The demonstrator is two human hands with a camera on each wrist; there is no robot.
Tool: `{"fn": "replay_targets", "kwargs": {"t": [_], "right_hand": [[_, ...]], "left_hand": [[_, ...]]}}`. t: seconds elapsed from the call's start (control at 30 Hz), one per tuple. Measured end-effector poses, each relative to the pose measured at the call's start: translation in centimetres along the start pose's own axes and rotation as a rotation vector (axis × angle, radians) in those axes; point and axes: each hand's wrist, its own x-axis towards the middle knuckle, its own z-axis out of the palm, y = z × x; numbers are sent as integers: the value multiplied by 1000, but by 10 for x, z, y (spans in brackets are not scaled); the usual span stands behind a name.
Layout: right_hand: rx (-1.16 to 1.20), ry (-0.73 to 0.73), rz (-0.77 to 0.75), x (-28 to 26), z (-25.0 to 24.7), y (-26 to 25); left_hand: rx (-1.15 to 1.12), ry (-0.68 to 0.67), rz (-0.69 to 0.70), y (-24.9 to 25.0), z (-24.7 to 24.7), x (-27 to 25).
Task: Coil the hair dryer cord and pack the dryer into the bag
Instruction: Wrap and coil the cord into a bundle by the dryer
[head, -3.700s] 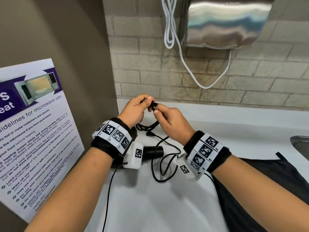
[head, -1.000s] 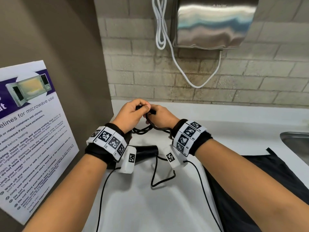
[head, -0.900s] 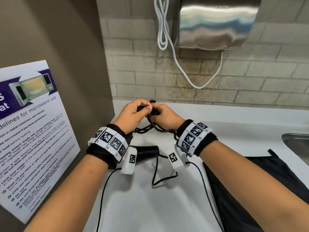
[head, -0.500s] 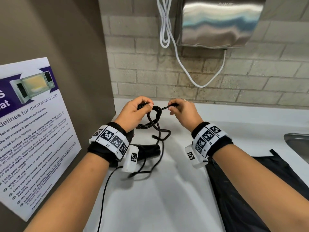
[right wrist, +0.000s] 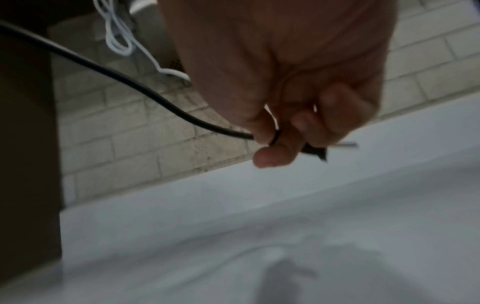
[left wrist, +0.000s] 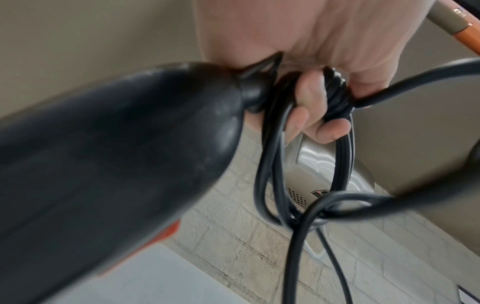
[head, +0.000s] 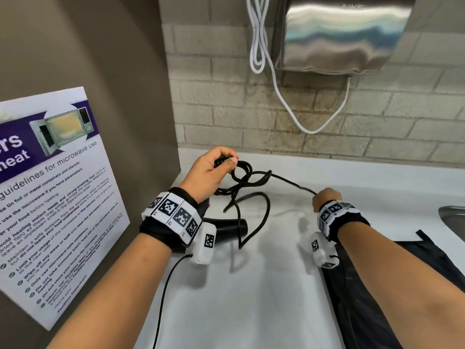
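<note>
My left hand (head: 214, 170) grips a bundle of black cord loops (head: 242, 172) above the white counter; in the left wrist view its fingers (left wrist: 309, 107) curl round the coil (left wrist: 337, 96). The black hair dryer (head: 226, 226) hangs below that wrist, its body (left wrist: 116, 154) filling the left wrist view. My right hand (head: 325, 197) pinches the plug end of the cord (right wrist: 314, 149), and the cord (head: 292, 183) runs taut from it to the coil. A loose loop (head: 261, 217) dangles under the coil. The black bag (head: 412, 273) lies flat at the right.
A microwave poster (head: 55, 197) stands on the left wall. A steel wall dispenser (head: 344, 36) with a white cable (head: 259, 46) hangs over the brick wall. A steel sink edge (head: 453, 217) shows at the far right. The white counter (head: 239, 298) spreads in front.
My right hand has moved right and away from the left hand, drawing the cord end out taut through a loop. The left hand keeps hold of the coil.
</note>
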Motion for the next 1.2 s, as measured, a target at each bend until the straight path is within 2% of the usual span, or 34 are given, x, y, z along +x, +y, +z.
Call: {"fn": "replay_targets", "kwargs": {"t": [0.07,0.1,0.17,0.27,0.37,0.5,0.57,0.63,0.83,0.97,1.03,1.07,1.13,1.2], "right_hand": [[-90,-71,-34,-3,8,-1],[-63,-111,-56,-3,14,-6],[104,-132,-219,-5,26,-20],[357,-260,-450,-24,27,-50],[494,-371,-678,-43,21,-72],[490,-150,-1038,-59,16,-88],[463,-110,-1167,-63,16,-95],[475,-160,-1159,-65,13,-97],[478,-264,-1006,-63,7,-87],[561,-596,-914,-67,19,-91],[529,-701,-895,-70,25,-93],[503,-687,-909,-72,28,-94],[505,-569,-919,-68,31,-95],[608,-415,-840,-54,30,-91]], "left_hand": [[-12,18,-3,0,0,2],[-9,29,-1,0,1,3],[-3,46,3,-1,1,5],[4,50,11,-2,0,6],[16,50,19,-5,-1,8],[52,62,36,-11,-2,11],[76,71,39,-11,-2,12],[83,75,37,-12,-2,13],[55,75,25,-8,-2,12],[25,45,2,-4,-3,11],[30,33,-9,-3,-3,10],[27,30,-13,-3,-3,9],[10,40,-18,-1,-3,9],[-6,55,-26,0,-4,8]]}}
